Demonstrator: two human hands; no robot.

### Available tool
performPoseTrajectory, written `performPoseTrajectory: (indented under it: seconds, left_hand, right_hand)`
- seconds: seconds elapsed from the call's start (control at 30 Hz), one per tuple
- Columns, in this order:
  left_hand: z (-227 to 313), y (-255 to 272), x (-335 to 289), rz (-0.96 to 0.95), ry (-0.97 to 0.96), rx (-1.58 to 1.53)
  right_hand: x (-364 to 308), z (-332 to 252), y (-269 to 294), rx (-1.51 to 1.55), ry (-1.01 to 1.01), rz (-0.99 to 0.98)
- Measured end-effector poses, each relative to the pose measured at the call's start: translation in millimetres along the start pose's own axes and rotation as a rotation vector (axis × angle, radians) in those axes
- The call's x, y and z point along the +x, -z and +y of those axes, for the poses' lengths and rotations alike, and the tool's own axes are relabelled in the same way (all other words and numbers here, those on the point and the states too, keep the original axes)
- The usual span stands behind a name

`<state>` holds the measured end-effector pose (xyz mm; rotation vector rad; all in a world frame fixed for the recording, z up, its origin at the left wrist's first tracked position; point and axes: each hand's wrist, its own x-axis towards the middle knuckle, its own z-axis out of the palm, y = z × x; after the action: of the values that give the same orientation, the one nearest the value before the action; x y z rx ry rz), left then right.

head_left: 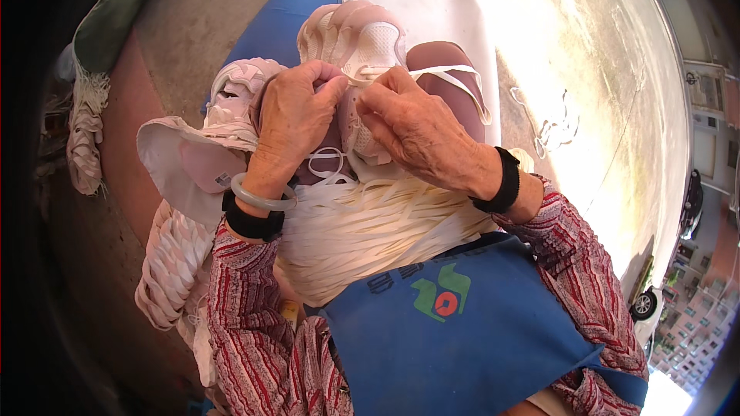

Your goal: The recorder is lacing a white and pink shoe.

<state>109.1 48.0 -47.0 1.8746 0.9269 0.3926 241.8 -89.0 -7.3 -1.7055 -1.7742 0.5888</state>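
A person's two bare hands met over a pale pink shoe upper (378,42) held upright between mauve-clad knees (443,58). The left hand (297,112) had its thumb and index fingers closed in a pinch on a white lace (455,69). The right hand (420,123) was curled just beside it; its fingertips were turned away, so their grip could not be told. The lace looped out to the right, over one knee. The step seemed to be lacing; the next move would call for a firm pinch and a steady pull through the eyelets. A thick bundle of cream laces (378,223) lay across the lap above a blue apron (462,347). Other pink uppers (173,254) crowded the left side, and the trailing loop could snag.
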Motion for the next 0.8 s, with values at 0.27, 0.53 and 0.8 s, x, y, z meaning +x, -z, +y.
performPoseTrajectory:
  seconds: [0.27, 0.53, 0.8]
  left_hand:
    - [7, -3, 3, -0.014, 0.018, 0.081]
    - [11, -2, 14, 0.038, -0.096, 0.159]
    - [-1, -2, 16, 0.037, -0.077, 0.12]
  right_hand:
    - [8, 15, -12, -0.275, -0.24, 0.124]
    - [10, 29, -26, -0.094, -0.186, 0.297]
    - [16, 38, -32, 0.198, -0.198, 0.387]
